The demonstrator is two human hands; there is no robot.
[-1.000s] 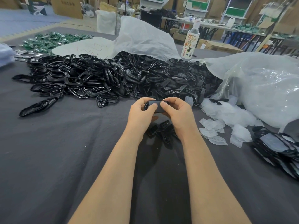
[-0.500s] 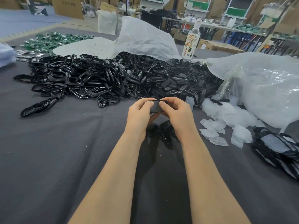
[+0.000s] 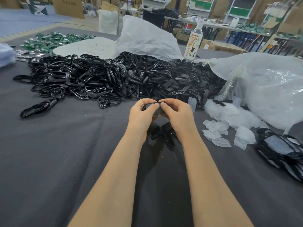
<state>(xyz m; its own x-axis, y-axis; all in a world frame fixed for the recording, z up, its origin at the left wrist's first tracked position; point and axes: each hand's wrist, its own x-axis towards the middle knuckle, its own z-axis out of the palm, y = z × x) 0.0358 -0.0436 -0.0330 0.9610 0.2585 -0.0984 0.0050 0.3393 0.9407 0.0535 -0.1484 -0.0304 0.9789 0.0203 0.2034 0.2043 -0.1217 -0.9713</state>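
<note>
Both hands meet over the grey cloth table (image 3: 65, 153), holding one small black plastic part (image 3: 155, 109) between them. My left hand (image 3: 141, 115) grips its left end with thumb on top and fingers curled round. My right hand (image 3: 176, 114) pinches its right end, thumb beside the left thumb. Most of the part is hidden by the fingers. Below the hands a few small black parts (image 3: 164, 133) lie on the cloth.
A big heap of black frames and parts (image 3: 114, 79) spreads behind the hands. White plastic bags (image 3: 270, 89) lie right and behind. Translucent inserts (image 3: 218, 133) sit right of the hands; stacked finished pieces (image 3: 282, 148) far right. A bottle (image 3: 194, 45) stands behind; green packets (image 3: 54, 40) far left.
The hands have closed further round the black part, the thumbs now meeting on top and covering more of it. The arms have barely shifted.
</note>
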